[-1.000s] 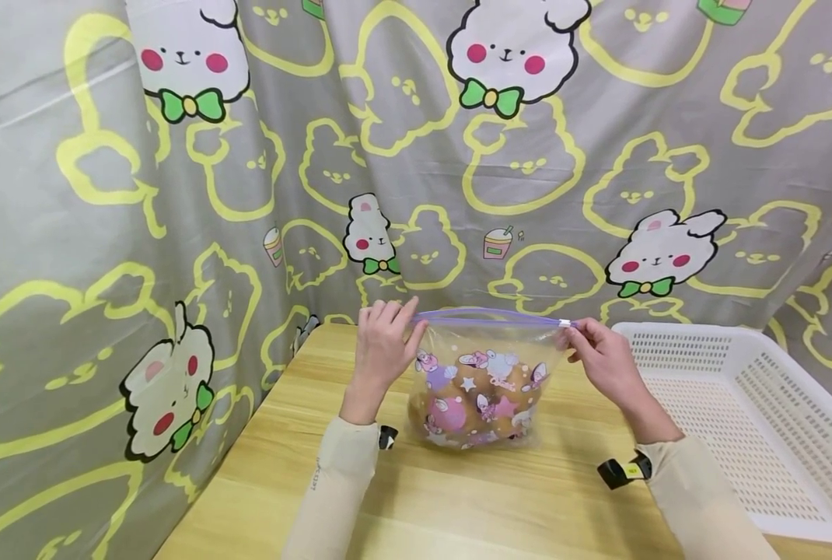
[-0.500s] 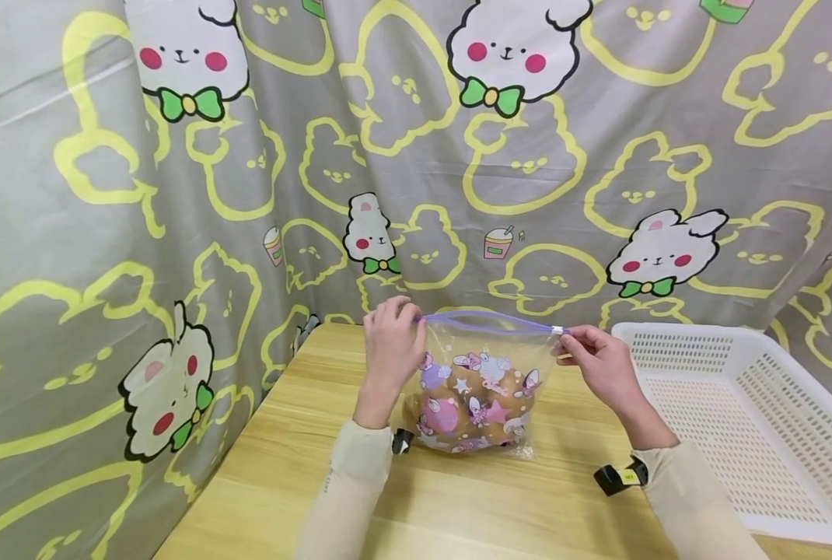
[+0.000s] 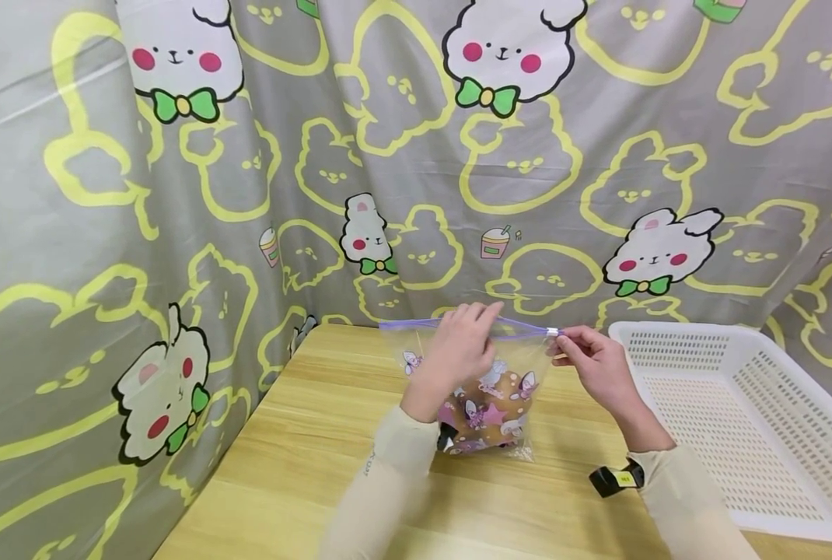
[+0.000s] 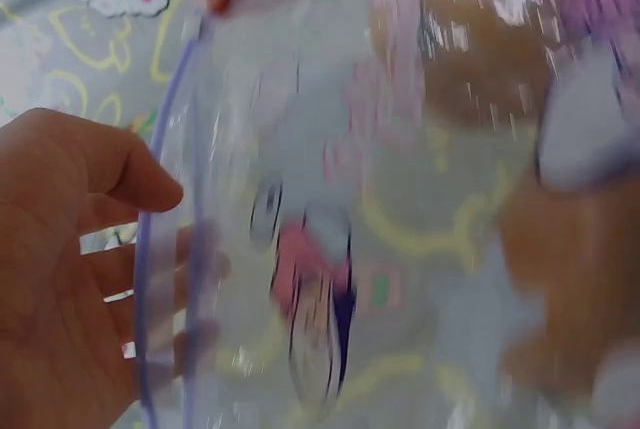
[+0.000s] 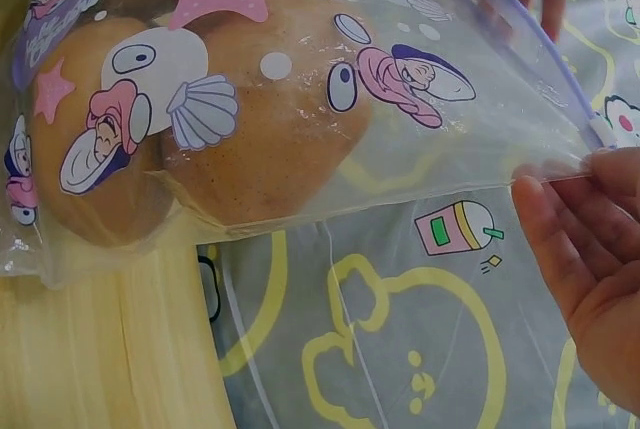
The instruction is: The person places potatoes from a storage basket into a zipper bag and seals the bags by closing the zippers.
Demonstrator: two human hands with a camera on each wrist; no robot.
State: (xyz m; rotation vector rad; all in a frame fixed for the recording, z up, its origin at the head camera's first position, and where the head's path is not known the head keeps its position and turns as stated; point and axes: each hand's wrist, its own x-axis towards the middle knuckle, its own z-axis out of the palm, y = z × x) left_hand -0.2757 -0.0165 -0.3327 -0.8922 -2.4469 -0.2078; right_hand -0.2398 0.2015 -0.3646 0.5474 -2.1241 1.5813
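A clear zip bag (image 3: 503,393) printed with cartoon figures stands on the wooden table (image 3: 304,435) and holds brown round lumps (image 5: 270,139). My left hand (image 3: 475,327) pinches its purple zip strip (image 3: 528,326) about midway along. In the left wrist view the thumb and fingers of that hand (image 4: 70,269) lie on either side of the strip (image 4: 160,249), and the picture is blurred. My right hand (image 3: 571,344) pinches the bag's right top corner beside the white slider (image 3: 552,332). The right wrist view shows the same corner next to this hand's fingertips (image 5: 585,199).
A white perforated basket (image 3: 738,404) stands at the right of the table, close to my right forearm. A grey curtain (image 3: 178,194) with yellow and white rabbit prints hangs along the table's far and left sides.
My left hand has slid right along the zip strip, from its left end to about the middle. The right hand keeps hold of the slider corner, almost still.
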